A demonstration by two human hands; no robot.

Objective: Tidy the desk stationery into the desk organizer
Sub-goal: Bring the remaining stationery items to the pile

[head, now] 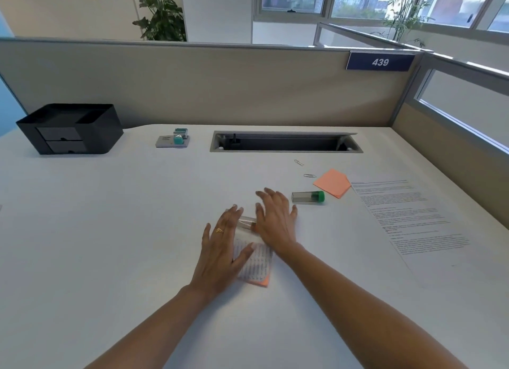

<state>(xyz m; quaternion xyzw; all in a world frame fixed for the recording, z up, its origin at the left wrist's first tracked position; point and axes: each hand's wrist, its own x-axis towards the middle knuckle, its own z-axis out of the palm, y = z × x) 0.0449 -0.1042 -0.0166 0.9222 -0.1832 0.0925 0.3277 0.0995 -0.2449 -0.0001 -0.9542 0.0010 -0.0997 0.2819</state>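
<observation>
The black desk organizer (70, 127), with two small drawers, stands at the far left of the white desk. My left hand (224, 242) and my right hand (275, 217) hover with spread, straight fingers over a small printed card (254, 267) that lies on an orange sticky pad, and a clear plastic tube (247, 222) lies between the hands. A second clear tube with a green cap (308, 197) lies to the right of my right hand. An orange sticky note (332, 186) and two paper clips (309, 175) lie further right.
A grey box with teal pieces (173, 140) sits at the back near the middle. A recessed cable tray (285, 141) opens in the desk behind the hands. A printed sheet (407, 217) lies at the right. Beige partition walls close the back and right sides.
</observation>
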